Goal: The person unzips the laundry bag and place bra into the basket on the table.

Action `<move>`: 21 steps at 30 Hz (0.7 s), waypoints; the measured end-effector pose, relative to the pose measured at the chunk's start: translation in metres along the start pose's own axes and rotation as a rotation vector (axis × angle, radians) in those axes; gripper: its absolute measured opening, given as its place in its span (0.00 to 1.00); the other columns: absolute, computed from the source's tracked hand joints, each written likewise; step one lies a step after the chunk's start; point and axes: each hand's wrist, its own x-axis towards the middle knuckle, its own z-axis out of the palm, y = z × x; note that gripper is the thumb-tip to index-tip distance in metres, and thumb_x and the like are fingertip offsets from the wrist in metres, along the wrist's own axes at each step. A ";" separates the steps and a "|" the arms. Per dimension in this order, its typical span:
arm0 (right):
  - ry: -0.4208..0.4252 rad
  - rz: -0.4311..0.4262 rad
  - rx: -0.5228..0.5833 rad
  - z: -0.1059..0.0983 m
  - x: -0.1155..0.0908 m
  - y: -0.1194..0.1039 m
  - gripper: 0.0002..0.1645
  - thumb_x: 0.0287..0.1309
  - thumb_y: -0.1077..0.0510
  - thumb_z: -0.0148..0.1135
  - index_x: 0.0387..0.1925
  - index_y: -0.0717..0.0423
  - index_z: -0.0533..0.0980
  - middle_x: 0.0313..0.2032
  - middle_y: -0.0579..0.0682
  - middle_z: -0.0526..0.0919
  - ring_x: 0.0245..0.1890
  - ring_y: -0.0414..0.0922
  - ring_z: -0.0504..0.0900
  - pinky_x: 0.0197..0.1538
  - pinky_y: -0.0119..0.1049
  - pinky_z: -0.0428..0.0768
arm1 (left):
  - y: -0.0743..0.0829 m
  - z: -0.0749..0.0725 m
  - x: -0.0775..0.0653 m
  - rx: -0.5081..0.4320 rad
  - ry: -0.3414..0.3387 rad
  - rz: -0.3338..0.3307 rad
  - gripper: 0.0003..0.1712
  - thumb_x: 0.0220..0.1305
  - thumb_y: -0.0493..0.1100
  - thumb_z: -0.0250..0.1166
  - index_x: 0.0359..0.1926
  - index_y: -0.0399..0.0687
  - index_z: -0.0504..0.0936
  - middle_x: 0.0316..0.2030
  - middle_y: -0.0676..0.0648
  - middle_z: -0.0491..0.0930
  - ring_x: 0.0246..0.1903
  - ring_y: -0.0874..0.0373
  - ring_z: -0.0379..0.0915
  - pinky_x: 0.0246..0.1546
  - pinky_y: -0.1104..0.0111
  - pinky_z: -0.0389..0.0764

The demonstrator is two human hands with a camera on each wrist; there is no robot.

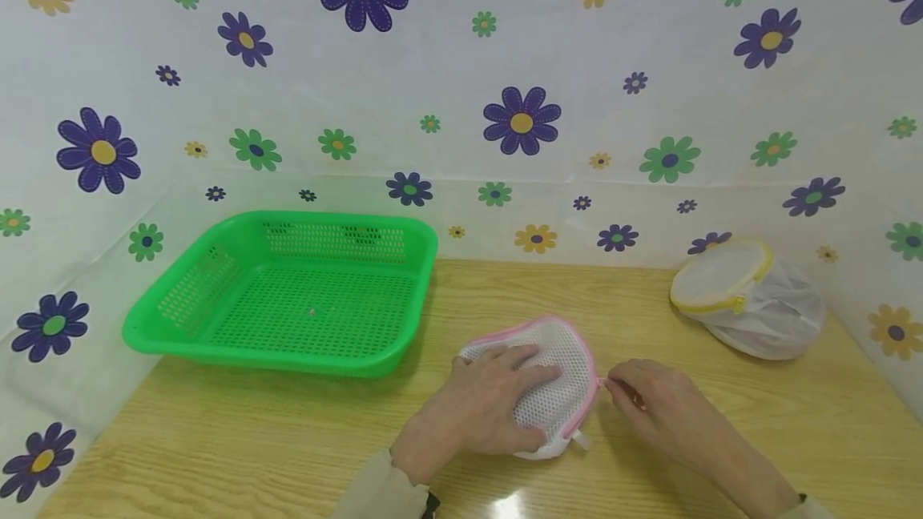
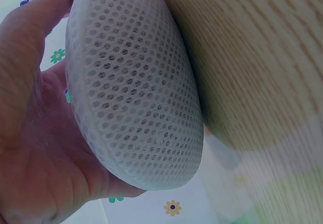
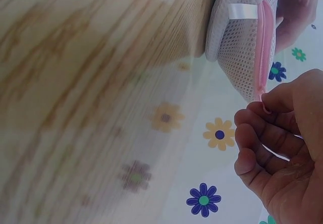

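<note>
A small white mesh laundry bag (image 1: 566,351) with pink edging lies on the wooden table, its side bulging in the left wrist view. My left hand (image 1: 490,399) rests on top of it with the fingers spread, pressing on the mesh. To the right, my right hand (image 1: 663,411) pinches the pink zipper pull (image 3: 266,108) between thumb and forefinger. The pink zipper (image 3: 263,52) runs along the bag's side up to that pull. Beside the zipper a white tag (image 3: 243,11) sticks out.
A green plastic basket (image 1: 425,279) with perforated walls stands at the back left. At the back right sits another white mesh bag (image 1: 782,311) with yellow trim and a zipper. A flower-printed white sheet (image 1: 447,70) rises behind and along the sides of the table (image 1: 238,447).
</note>
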 end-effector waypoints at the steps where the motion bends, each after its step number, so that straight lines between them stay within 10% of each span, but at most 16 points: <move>1: 0.000 0.001 0.003 0.000 0.000 0.000 0.11 0.51 0.69 0.72 0.32 0.51 0.82 0.27 0.33 0.79 0.28 0.24 0.69 0.29 0.19 0.73 | 0.000 0.000 0.000 0.000 -0.002 -0.001 0.42 0.57 0.65 0.67 0.74 0.79 0.66 0.77 0.55 0.62 0.75 0.46 0.62 0.58 0.29 0.71; 21: 0.010 -0.002 0.009 -0.001 0.001 0.000 0.11 0.51 0.70 0.72 0.32 0.52 0.83 0.27 0.37 0.83 0.28 0.24 0.71 0.29 0.20 0.75 | -0.002 0.002 -0.001 -0.018 -0.002 0.005 0.42 0.57 0.63 0.67 0.73 0.79 0.66 0.77 0.55 0.61 0.75 0.46 0.61 0.59 0.30 0.70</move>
